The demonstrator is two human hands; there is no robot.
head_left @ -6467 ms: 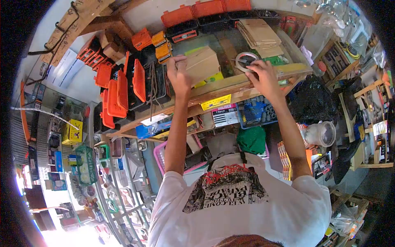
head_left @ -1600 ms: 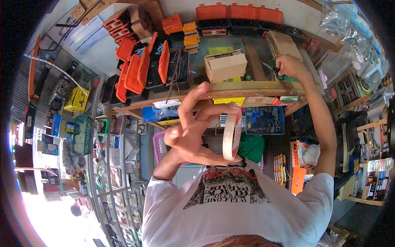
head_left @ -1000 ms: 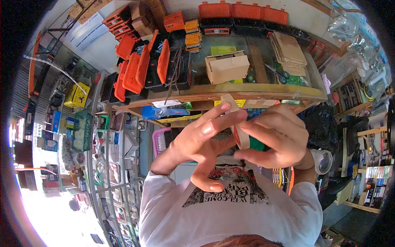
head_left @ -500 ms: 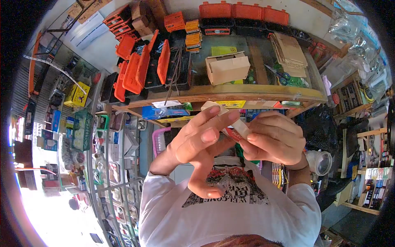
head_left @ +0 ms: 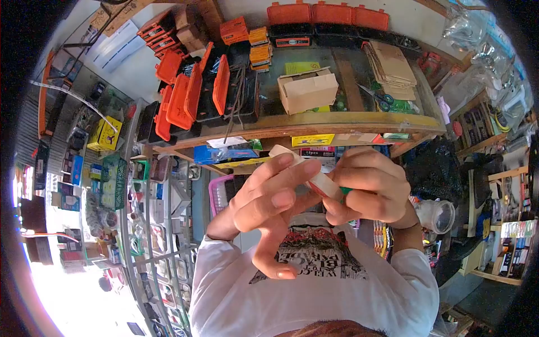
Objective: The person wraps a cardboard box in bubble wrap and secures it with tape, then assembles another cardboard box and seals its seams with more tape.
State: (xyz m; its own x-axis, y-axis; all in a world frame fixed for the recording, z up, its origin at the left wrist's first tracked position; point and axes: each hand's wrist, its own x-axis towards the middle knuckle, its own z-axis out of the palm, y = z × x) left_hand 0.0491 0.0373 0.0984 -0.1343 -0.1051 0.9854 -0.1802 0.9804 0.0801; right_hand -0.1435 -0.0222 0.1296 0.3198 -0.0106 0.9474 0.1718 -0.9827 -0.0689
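Observation:
A narrow, pale cardboard box (head_left: 326, 186) with a strip of red along its lower side is held slantwise in front of my chest. My left hand (head_left: 268, 197) grips its far left end between the fingers, with the thumb stretched out away from it. At the other end, my right hand (head_left: 375, 188) has its fingers bent in and pinched close against the box. A small bit of green shows beside the right fingertips; I cannot make out what it is. My palms and fingers hide parts of the box.
Beyond my hands stands a glass-topped counter with a wooden edge (head_left: 359, 121). On it are an open cardboard box (head_left: 307, 91), orange-lidded cases (head_left: 181, 101), scissors (head_left: 382, 99) and flattened cardboard (head_left: 391, 66). Stocked shelves line the left; a clear jar (head_left: 441, 217) is at right.
The box has turned slightly, so the red lettered side seen earlier is mostly out of sight. My right fingers have shifted at its end, and the green bit has come into view.

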